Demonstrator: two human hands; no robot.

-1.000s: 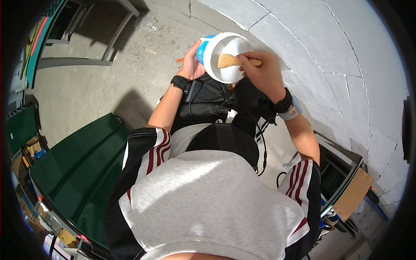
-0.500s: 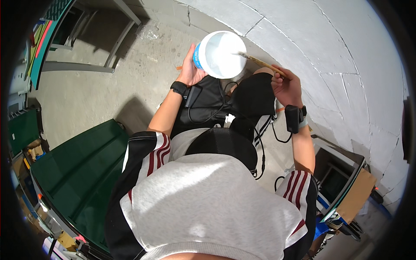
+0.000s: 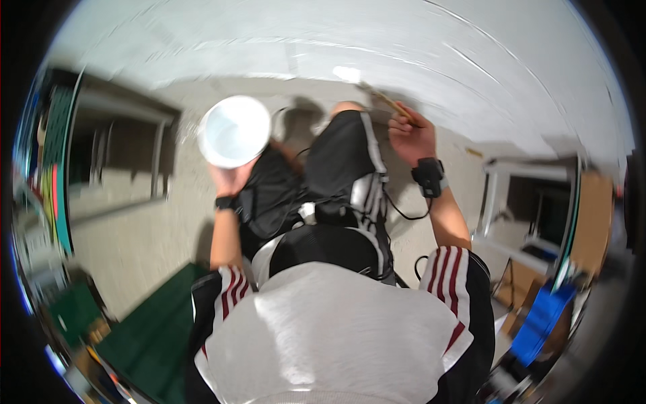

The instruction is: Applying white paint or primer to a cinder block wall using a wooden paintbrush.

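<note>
A round white tub (image 3: 219, 123) with pale, whitish contents rests in my left hand (image 3: 232, 179), whose fingers are closed around its near side and underneath. My right hand (image 3: 412, 138) grips a paintbrush (image 3: 383, 99) by its wooden handle. The brush head, white with paint, points up and left to the lower part of the white-painted block wall (image 3: 431, 40). Motion blur hides whether the bristles touch the wall or stop just short of it. My bent knees in black trousers lie between the two hands.
A metal-framed table (image 3: 161, 158) stands at the left, a green seat or bench panel (image 3: 155, 330) at lower left. To the right are a grey-framed unit (image 3: 494, 195), a cardboard sheet (image 3: 592, 222) and a blue box (image 3: 544, 323). Black cables (image 3: 407, 214) hang near my right leg.
The view has turned and is blurred. The tub has moved left, away from the brush. The brush has come out from over the tub and is now at the wall, white paint on its tip.
</note>
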